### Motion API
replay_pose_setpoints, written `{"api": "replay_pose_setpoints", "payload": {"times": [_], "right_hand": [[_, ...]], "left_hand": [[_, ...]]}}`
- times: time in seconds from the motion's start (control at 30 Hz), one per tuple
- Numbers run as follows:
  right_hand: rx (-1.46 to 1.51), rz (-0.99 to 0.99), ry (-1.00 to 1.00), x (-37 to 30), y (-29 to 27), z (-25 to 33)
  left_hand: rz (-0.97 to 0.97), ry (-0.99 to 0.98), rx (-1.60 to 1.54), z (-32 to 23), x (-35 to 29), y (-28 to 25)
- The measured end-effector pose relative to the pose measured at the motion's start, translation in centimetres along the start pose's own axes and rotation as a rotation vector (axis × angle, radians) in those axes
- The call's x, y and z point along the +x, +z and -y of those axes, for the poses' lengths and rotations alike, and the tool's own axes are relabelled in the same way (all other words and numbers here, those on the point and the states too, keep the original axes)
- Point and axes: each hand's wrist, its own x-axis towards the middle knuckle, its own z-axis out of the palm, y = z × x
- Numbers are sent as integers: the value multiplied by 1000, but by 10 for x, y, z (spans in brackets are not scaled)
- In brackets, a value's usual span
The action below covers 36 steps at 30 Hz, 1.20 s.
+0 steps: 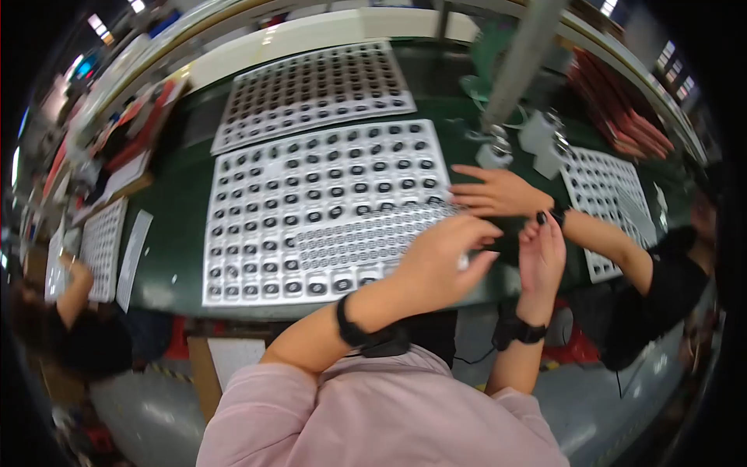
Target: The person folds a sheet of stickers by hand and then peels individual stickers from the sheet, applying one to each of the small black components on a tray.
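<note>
My right hand [542,253] is raised off the front right of the tray, its fingertips pinching a small black part [542,219]. To its left, my left hand [443,253] reaches over the tray's right front corner, thumb and fingers apart. A small pale patch shows by its palm, too blurred to name. Partly under this hand lies a sheet of small round stickers [350,240], slanting across the white tray [208,292]. In the tray's pockets sit rows of small black oval parts [270,245]; one pocket towards the back left looks bare.
A second filled tray [311,86] lies behind. From the right, another person's hand [498,192] reaches close to mine. White bottles with metal tops [494,152] stand by a post [521,66]. Another tray [603,179] lies at right; a person works at far left [74,280].
</note>
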Motion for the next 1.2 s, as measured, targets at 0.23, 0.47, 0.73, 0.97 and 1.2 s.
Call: {"api": "replay_pose_setpoints", "payload": {"times": [0.23, 0.47, 0.73, 0.97, 1.2], "right_hand": [[522, -237, 49, 32, -51, 17], [713, -101, -6, 31, -84, 21], [522, -147, -1, 25, -63, 20], [465, 42, -167, 40, -65, 47], [48, -143, -81, 4, -84, 56]], "left_hand": [[29, -117, 136, -22, -46, -81], [-139, -290, 85, -22, -97, -125], [-179, -302, 139, -9, -118, -140], [-203, -297, 120, -7, -116, -139], [-107, -338, 103, 4, -118, -128]]}}
